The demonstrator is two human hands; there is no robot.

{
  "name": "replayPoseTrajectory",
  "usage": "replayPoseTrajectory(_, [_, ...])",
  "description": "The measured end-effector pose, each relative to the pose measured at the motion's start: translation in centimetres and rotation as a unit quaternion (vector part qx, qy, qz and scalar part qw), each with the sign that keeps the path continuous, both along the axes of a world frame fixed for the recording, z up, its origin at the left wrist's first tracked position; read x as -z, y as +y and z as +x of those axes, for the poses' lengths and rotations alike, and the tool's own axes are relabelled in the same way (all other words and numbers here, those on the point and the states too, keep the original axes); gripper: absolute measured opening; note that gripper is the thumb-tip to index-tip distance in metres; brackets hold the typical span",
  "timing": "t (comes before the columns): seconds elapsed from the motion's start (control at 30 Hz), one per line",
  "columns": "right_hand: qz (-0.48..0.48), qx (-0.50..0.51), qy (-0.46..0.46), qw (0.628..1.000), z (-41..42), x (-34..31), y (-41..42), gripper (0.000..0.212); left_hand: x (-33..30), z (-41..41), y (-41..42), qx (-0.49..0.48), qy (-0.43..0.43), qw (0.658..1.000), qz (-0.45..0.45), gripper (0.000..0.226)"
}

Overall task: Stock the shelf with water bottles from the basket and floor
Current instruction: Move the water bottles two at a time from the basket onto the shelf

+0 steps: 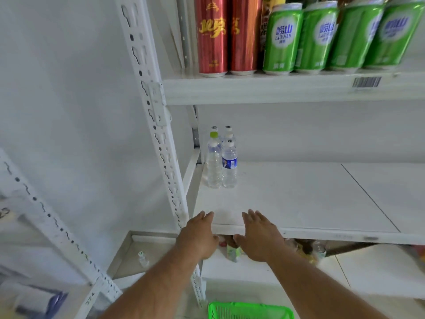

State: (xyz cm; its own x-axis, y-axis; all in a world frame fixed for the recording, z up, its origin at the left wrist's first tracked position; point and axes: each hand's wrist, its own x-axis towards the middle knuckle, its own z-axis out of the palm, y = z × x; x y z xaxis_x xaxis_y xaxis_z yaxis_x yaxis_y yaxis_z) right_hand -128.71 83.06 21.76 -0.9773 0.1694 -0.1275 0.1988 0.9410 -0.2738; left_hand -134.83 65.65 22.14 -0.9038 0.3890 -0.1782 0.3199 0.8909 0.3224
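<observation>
Head view, going left to right: white wall [69, 100], then slotted white upright [158, 125] of the rack, angled across frame. Small bottle [143, 259] down low left of that post, blurry, on a grey ledge. Up top: two tall red cans [226, 35], then a row of green cans [340, 35] on the upper shelf [264, 90], barcode sticker [366, 82] on its front lip. Nothing standing between hands and the middle shelf board.

Middle shelf [310, 203]: white, mostly bare, seam line running diagonally on the right side. Lower level underneath holds a few packs and cans, too blurred to name. Pale floor below, green basket [250, 310] poking in at bottom edge.

Water bottles [222, 162] bunched in back-left corner of the middle shelf, upright, touching each other. Left hand [197, 236] and right hand [259, 236] both at the shelf's front edge, fingers spread, palms down, holding nothing, well short of the bottles.
</observation>
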Motion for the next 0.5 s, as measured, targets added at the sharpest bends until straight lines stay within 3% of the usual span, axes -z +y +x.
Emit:
replayPoseTrajectory(0.23, [0.000, 0.035, -0.013, 0.999, 9.6, 0.8, -4.9, 0.076, 2.1, 8.7, -4.5, 0.030, -0.015, 0.999, 0.018, 0.073])
replayPoseTrajectory(0.5, [-0.030, 0.056, -0.083, 0.995, 18.8, 5.0, -6.1, 0.070, 6.9, 16.6, -6.8, 0.020, -0.103, 0.994, 0.025, 0.077])
